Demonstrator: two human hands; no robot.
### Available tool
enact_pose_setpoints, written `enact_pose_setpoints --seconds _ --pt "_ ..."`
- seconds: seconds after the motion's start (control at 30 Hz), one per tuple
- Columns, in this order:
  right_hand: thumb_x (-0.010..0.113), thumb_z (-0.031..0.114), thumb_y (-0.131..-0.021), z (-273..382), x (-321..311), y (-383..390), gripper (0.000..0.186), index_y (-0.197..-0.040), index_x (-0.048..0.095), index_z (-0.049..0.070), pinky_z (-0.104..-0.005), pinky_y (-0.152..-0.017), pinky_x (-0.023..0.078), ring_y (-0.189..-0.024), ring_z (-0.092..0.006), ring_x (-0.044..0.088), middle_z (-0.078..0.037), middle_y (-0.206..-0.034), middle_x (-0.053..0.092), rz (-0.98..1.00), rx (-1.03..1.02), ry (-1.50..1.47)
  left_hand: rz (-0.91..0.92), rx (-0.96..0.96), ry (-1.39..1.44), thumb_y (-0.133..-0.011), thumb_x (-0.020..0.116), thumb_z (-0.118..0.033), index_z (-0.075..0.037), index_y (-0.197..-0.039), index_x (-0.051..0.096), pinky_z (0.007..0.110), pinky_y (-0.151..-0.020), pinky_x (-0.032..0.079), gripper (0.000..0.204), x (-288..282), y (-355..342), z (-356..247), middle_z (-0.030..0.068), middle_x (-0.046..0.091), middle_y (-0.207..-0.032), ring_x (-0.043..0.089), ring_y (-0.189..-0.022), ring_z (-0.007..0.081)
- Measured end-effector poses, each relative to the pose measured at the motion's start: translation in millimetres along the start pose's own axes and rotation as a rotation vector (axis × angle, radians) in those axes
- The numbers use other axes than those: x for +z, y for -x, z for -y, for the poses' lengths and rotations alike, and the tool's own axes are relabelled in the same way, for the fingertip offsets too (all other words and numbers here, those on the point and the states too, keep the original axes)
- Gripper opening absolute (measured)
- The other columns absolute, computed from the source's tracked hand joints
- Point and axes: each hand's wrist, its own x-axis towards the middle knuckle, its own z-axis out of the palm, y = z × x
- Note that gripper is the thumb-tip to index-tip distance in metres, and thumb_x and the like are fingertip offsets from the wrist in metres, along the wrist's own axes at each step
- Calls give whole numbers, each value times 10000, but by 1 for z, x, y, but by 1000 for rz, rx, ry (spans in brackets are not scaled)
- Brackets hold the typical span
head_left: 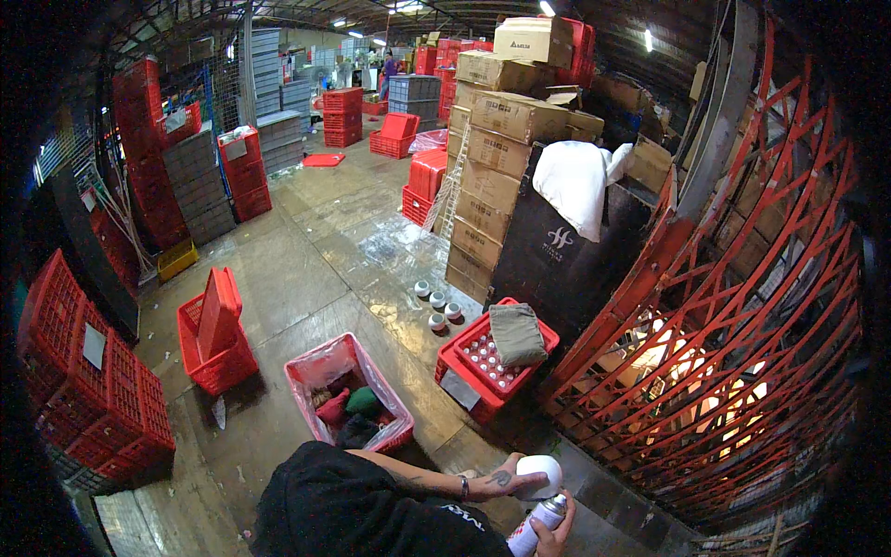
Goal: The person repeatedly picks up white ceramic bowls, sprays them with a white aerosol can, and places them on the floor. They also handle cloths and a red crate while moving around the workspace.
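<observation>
My left hand point(506, 480), with a band on its wrist, grips a smooth white rounded piece point(540, 473), shaped like a small bowl or globe. Just below it, my right hand point(559, 533) is wrapped round a white spray can point(536, 529) with its top close under the white piece. Whether the can touches the piece, I cannot tell. Several similar white round pieces point(437, 321) sit on the floor ahead. Beside them a red crate point(449, 351) holds rows of small white-topped items, partly covered by a folded grey-green cloth point(518, 336).
A plastic-lined pink-red bin point(405, 415) with coloured bundles stands ahead left. Red crates point(102, 381) are stacked at the far left. Cardboard boxes point(483, 195) rise behind a black panel point(548, 241) draped with white cloth. A red folding lattice gate point(705, 371) closes off the right.
</observation>
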Motion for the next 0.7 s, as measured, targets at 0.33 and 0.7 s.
enact_pose_setpoints --seconds 0.33,0.7 --pt "820 142 -583 3 0 -1 955 -1438 395 121 -397 -1027 411 -1162 -265 506 -94 -1287 480 21 -26 29 -21 -12 -16 -721 794 -624 83 -1394 317 391 -931 510 1087 0 7 -12 235 539 -1258 574 -1153 297" --pt "828 61 -684 36 0 14 871 -1443 407 137 -380 -964 490 -1130 -213 564 -78 -1294 532 6 -148 51 109 -151 36 -841 770 -401 -22 -1367 432 379 -867 538 731 7 7 -19 138 608 -1220 606 -1109 236"
